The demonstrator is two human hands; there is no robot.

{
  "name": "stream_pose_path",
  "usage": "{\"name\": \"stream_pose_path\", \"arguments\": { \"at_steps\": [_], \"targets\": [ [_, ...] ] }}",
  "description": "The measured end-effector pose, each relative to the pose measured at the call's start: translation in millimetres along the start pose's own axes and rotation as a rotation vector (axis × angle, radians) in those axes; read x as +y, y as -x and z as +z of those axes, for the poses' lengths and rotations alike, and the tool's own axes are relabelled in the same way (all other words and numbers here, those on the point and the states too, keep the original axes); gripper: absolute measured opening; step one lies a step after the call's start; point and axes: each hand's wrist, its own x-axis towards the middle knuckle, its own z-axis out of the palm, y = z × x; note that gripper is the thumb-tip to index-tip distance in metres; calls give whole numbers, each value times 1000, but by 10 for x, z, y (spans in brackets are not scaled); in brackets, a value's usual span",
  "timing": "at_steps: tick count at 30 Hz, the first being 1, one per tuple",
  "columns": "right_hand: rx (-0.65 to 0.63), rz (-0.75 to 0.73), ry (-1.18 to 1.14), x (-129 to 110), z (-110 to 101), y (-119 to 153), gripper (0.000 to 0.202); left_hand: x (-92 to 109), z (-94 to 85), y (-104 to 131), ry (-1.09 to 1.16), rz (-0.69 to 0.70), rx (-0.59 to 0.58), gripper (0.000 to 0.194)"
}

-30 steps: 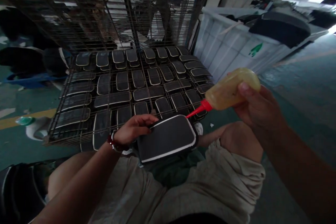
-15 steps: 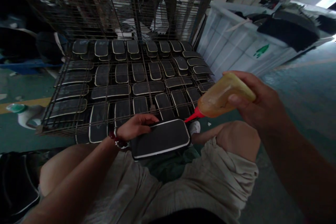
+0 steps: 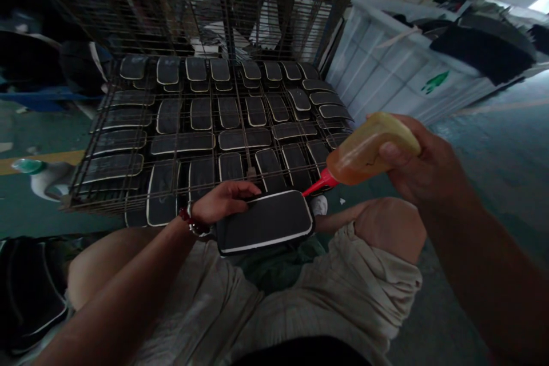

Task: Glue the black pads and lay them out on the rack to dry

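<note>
A black rounded panel with a pale rim point(image 3: 266, 222) lies above my lap. Its far left edge is gripped by my left hand point(image 3: 223, 201), thumb on the top face and fingers along the far side. My right hand point(image 3: 414, 157) is wrapped round a yellowish squeeze bottle point(image 3: 369, 148) with amber liquid inside. The bottle tilts down to the left, and its red nozzle point(image 3: 319, 182) has its tip at the panel's far right corner.
Beyond my knees a wire cage point(image 3: 251, 171) holds several dark, pale-edged pieces point(image 3: 244, 138). A large white bin point(image 3: 386, 57) with dark material stands at the right. A white jug point(image 3: 45, 178) is on the floor at the left.
The nozzle tip has shifted very slightly along the panel's far right corner. The cage and bin sit a little differently in the view. Both hands keep their holds.
</note>
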Motion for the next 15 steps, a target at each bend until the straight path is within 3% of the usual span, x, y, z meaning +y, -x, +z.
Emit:
{"name": "stream_pose_path", "arguments": {
  "at_steps": [5, 15],
  "targets": [
    [45, 52, -305, 170, 27, 4, 24, 27, -22, 28, 29, 27, -10, 30],
    [40, 75, -334, 294, 19, 31, 23, 14, -31, 6, 58, 31, -9, 32]
  ]
}}
